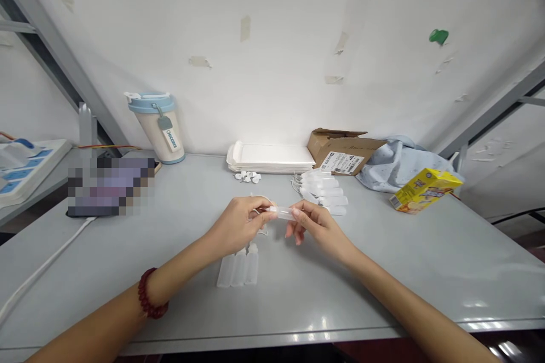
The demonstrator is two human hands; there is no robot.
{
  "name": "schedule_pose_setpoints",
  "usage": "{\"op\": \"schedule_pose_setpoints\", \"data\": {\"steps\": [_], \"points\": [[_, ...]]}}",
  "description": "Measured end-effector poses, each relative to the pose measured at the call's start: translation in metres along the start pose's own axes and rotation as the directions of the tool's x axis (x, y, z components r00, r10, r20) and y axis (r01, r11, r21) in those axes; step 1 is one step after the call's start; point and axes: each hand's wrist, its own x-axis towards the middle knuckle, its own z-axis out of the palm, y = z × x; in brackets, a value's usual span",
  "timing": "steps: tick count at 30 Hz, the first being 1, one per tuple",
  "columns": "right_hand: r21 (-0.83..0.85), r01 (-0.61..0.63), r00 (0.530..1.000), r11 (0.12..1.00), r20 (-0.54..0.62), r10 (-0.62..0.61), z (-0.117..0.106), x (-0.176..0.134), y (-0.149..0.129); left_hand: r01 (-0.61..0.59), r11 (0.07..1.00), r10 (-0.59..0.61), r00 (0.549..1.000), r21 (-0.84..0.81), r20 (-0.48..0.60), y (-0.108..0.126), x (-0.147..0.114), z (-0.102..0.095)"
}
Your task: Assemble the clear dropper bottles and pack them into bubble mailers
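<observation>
Between my two hands lies a small translucent plastic bottle [284, 213], held level above the grey table. My left hand [238, 226] is closed in a pinch at its white neck end, and a thin white cord hangs by those fingers. The bottle's other end is pinched by the thumb and fingers of my right hand [320, 228]. Just below my left hand, several similar bottles [239, 268] lie side by side. More bottles with white cords [327, 191] lie in a row beyond my right hand. Small white caps [247, 176] sit in a cluster farther back.
Against the wall stand a blue-lidded tumbler [159, 130], a stack of white trays [272, 156] and an opened cardboard box [343, 153]. A light blue cloth [385, 164] and a yellow carton [426, 190] are at right. At left are a phone [113, 187] with its cable and a power strip [32, 170].
</observation>
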Motion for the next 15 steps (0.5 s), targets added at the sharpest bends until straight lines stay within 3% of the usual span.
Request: {"op": "schedule_pose_setpoints", "data": {"steps": [3,8,15], "points": [[0.036,-0.021,1.000,0.999,0.012,0.021,0.0001,0.0016,0.0009,-0.041,0.999,0.042,0.999,0.030,-0.023,0.0022,-0.0008,0.0010],[0.045,0.022,1.000,0.999,-0.018,-0.021,0.0012,0.0029,0.0030,0.054,0.995,-0.049,0.997,-0.085,0.053,0.0052,0.0019,-0.0006],[-0.213,0.152,0.984,0.965,-0.060,-0.169,0.0003,-0.0007,0.0036,0.153,0.972,-0.135,0.985,-0.177,0.108,0.0000,0.0039,-0.0017]]}}
